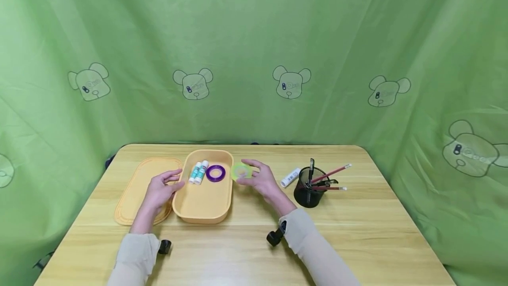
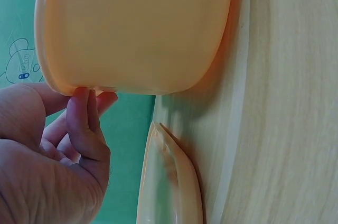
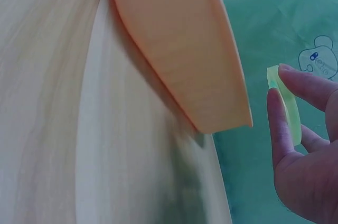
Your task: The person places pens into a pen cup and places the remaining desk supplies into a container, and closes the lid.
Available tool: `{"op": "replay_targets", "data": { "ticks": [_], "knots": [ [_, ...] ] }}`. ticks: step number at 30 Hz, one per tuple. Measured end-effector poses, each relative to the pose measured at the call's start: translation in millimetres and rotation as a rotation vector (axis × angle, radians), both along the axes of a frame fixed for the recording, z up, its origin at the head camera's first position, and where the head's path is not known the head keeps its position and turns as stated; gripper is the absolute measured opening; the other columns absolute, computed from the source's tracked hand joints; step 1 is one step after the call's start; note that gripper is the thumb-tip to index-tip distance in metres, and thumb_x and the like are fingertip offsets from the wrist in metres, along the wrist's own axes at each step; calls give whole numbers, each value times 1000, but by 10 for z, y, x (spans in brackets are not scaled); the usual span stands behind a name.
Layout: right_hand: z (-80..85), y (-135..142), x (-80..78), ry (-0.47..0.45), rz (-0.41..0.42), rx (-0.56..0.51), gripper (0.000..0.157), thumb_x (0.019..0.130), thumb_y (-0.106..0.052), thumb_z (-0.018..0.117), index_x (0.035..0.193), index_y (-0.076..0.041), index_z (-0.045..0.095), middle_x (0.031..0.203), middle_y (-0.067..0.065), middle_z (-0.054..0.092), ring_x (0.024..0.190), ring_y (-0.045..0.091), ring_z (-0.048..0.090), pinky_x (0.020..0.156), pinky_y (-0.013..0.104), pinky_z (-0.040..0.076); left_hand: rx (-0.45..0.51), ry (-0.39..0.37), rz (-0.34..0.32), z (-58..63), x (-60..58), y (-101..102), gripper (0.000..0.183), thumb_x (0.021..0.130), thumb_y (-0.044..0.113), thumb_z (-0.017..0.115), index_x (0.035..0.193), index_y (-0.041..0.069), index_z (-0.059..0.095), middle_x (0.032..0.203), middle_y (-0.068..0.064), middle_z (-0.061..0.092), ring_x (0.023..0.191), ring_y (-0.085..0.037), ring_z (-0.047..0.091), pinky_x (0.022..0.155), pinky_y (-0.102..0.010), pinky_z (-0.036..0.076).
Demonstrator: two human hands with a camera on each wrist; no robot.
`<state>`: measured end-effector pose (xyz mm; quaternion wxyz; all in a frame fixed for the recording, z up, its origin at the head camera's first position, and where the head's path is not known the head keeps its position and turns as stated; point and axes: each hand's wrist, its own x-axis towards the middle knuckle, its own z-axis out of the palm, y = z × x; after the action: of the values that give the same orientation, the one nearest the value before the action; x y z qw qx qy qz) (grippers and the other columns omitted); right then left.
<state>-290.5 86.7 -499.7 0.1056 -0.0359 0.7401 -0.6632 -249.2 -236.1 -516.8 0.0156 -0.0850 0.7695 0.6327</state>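
My left hand pinches the left rim of an orange plastic box that stands on the table. In the left wrist view its thumb and fingertips meet at the rim. Two glue sticks, white and teal, lie side by side in the box, with a purple tape roll to their right. Just beyond the box's right rim, my right hand holds a translucent yellow-green tape roll. The right wrist view shows that tape roll raised on edge between thumb and fingers.
An orange lid lies flat left of the box, partly under my left arm. On the right stands a black mesh pen cup with pencils and pens leaning out. Beside it lies a white tube-shaped stick. A green curtain hangs behind the table.
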Motion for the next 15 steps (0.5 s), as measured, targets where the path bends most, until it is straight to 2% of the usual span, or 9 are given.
{"op": "replay_targets", "data": {
  "ticks": [8, 15],
  "knots": [
    [76, -85, 37, -13, 31, -63, 75, 78, 6, 84, 145, -10, 58, 147, 16, 56, 111, 24, 71, 85, 29, 61, 1, -8, 3, 14, 6, 1, 53, 95, 5, 74, 145, 2, 58, 134, -25, 62, 70, -7, 64, 60, -22, 60],
    [99, -214, 84, -19, 50, -88, 75, 78, 7, 84, 146, -9, 57, 150, 16, 53, 112, 25, 70, 88, 30, 62, -1, -13, 2, 10, 1, -3, 53, 95, 4, 73, 146, 2, 57, 136, -28, 60, 71, -7, 65, 60, -23, 60]
  ]
}}
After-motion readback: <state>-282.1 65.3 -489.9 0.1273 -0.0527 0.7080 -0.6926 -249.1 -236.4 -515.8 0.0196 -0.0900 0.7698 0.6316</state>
